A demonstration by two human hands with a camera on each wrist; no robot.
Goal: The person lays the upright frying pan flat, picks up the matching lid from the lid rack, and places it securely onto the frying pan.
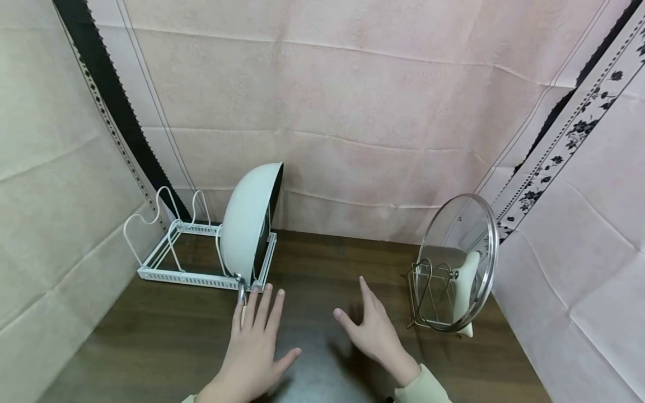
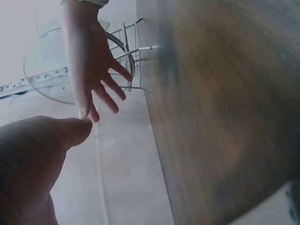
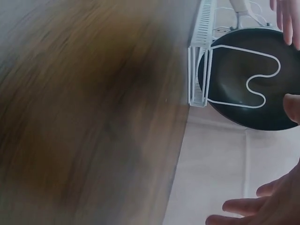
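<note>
A frying pan point(image 1: 247, 218), white outside and dark inside, stands on its edge in a white rack point(image 1: 191, 277) at the left. Its handle points toward the front and is mostly hidden behind my left hand point(image 1: 252, 350), whose fingers are straight and spread. The right wrist view shows the pan's dark inside point(image 3: 229, 75) behind a curved wire divider. My right hand point(image 1: 375, 333) is held over the table with fingers extended and nothing in it. In the left wrist view that same right hand point(image 2: 91, 61) appears with spread fingers, overlapping the glass lid.
At the right, a glass lid point(image 1: 491, 268) with a metal rim and a pale handle point(image 1: 464, 291) leans upright in a small wire rack point(image 1: 419, 302). Pale cloth point(image 1: 353, 112) closes off the back and both sides of the dark wooden table point(image 1: 322, 263).
</note>
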